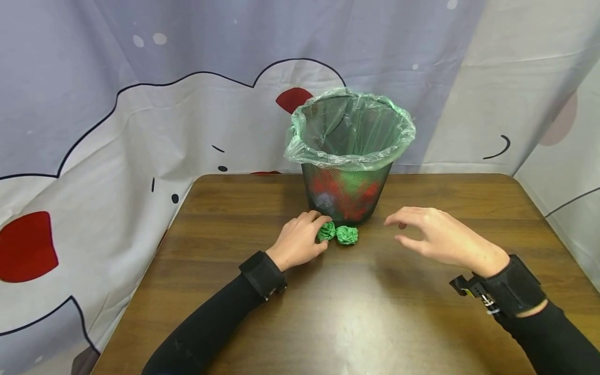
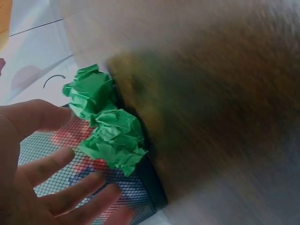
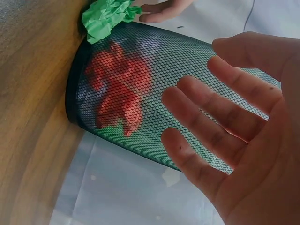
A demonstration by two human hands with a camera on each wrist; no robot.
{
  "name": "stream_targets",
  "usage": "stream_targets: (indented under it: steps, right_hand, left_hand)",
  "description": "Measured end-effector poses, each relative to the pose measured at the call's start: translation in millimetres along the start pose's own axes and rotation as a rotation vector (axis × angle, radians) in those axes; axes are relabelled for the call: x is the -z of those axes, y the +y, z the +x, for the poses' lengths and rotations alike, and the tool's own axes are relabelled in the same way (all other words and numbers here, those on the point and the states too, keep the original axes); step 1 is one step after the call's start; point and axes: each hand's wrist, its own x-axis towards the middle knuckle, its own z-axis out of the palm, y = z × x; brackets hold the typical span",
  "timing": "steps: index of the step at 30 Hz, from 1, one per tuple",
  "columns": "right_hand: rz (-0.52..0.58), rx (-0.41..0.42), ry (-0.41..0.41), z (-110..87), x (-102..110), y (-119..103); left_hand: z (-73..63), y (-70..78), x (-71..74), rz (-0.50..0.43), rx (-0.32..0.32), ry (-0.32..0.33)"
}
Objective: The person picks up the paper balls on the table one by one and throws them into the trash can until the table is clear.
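Observation:
Two crumpled green paper balls, a left one (image 1: pixel 326 231) and a right one (image 1: pixel 347 235), lie side by side on the table at the foot of a black mesh bin (image 1: pixel 315 183). My left hand (image 1: pixel 300 240) is at the left ball, its thumb and fingers spread on either side. In the left wrist view the fingertips (image 2: pixel 63 157) stand a little short of the nearer ball (image 2: pixel 115 140). To the right of the bin my right hand (image 1: pixel 433 234) hovers over the table with relaxed, parted fingers, holding nothing.
A thin green bag (image 1: pixel 347 159) lines the bin and folds over its rim. Red crumpled pieces (image 3: pixel 119 89) show through the mesh, with green and bluish ones. The brown wooden table (image 1: pixel 234 208) ends against a patterned curtain (image 1: pixel 225 120).

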Motion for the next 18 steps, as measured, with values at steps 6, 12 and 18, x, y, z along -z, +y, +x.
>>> stream_targets:
  steps: [6,12,18]
  right_hand:
    - [-0.001,-0.005,-0.004,-0.3,-3,2]
    - [0.001,-0.007,-0.003,-0.9,-6,4]
    - [-0.001,-0.016,-0.010,-2.5,-9,6]
  left_hand:
    - [6.5,-0.7,-4.7,0.036,-0.018,-0.043]
    - [10.7,-3.2,-8.8,-0.013,0.008,-0.109]
    - [11.7,-6.4,-12.0,-0.102,0.017,-0.149]
